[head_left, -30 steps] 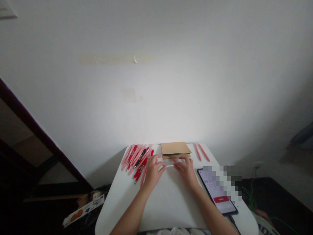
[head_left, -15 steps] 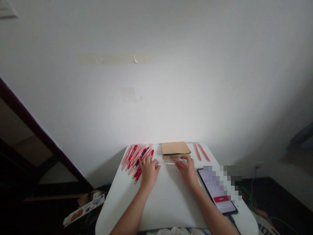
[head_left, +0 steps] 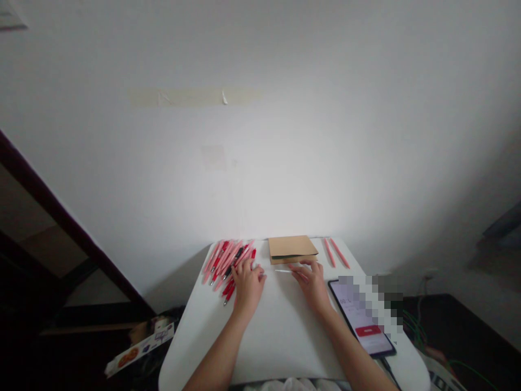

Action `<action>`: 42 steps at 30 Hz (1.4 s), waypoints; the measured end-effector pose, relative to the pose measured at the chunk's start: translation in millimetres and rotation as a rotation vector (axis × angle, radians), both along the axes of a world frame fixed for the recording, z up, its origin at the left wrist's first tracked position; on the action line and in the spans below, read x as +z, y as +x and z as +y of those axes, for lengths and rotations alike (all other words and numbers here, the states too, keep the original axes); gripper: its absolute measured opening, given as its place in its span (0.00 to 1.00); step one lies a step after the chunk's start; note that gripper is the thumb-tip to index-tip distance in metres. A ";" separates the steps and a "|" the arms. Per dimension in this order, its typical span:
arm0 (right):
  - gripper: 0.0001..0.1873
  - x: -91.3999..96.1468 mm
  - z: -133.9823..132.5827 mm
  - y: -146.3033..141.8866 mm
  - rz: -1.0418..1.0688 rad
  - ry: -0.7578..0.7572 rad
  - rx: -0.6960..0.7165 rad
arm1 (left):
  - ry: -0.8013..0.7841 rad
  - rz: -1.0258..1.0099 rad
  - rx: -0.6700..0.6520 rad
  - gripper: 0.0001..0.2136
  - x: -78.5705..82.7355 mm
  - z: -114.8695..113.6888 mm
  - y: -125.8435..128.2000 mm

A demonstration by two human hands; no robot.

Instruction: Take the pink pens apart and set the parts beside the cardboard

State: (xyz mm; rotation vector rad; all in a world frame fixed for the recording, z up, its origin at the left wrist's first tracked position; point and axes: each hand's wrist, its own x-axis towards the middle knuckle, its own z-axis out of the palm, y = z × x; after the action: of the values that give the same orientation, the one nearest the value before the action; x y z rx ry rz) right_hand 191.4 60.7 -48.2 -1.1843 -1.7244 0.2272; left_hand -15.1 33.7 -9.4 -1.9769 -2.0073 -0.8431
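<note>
A heap of red and pink pens (head_left: 228, 262) lies at the far left of a small white table (head_left: 280, 336). My left hand (head_left: 247, 283) rests at the heap's right edge, its fingers curled over the nearest pens. My right hand (head_left: 311, 281) pinches one end of a thin white refill (head_left: 284, 271), which sticks out to the left just above the table. A flat brown cardboard box (head_left: 291, 248) lies straight behind both hands.
Two pink pen barrels (head_left: 336, 253) lie right of the box. A phone (head_left: 362, 319) with a lit screen sits at the table's right edge, a cable running off it. A white wall stands close behind. A printed packet (head_left: 138, 348) lies on the dark floor at left.
My left hand let go of the white refill's left end and moved left onto the pen heap. My right hand kept the refill and stayed nearly still.
</note>
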 end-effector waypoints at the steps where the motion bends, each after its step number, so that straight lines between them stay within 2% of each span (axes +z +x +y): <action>1: 0.15 -0.3 0.2 0.0 0.001 0.002 0.001 | -0.008 -0.004 -0.010 0.05 -0.1 0.0 0.0; 6: 0.15 0.4 -0.3 -0.2 0.016 0.011 -0.005 | -0.039 -0.031 -0.031 0.08 0.5 -0.4 -0.7; 13: 0.16 2.0 -1.2 0.1 0.033 0.009 0.002 | -0.045 -0.013 -0.001 0.02 2.0 -0.5 -2.9; 20: 0.16 -1.2 1.1 -0.2 0.041 -0.017 0.002 | -0.081 -0.011 -0.020 0.01 3.9 -0.2 -0.8; 31: 0.15 -3.4 1.3 0.5 0.021 -0.016 0.006 | 0.034 -0.096 -0.213 0.02 2.2 1.6 -0.3; 42: 0.15 -0.6 -0.8 0.6 0.003 -0.013 -0.001 | 0.076 -0.095 -0.257 0.02 3.8 -0.9 1.7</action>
State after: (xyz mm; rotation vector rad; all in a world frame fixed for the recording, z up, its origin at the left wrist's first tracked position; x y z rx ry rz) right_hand 191.9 59.9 -48.9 -1.1939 -1.7219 0.2393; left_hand -13.4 32.8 -5.6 -2.2202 -1.7620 -1.0707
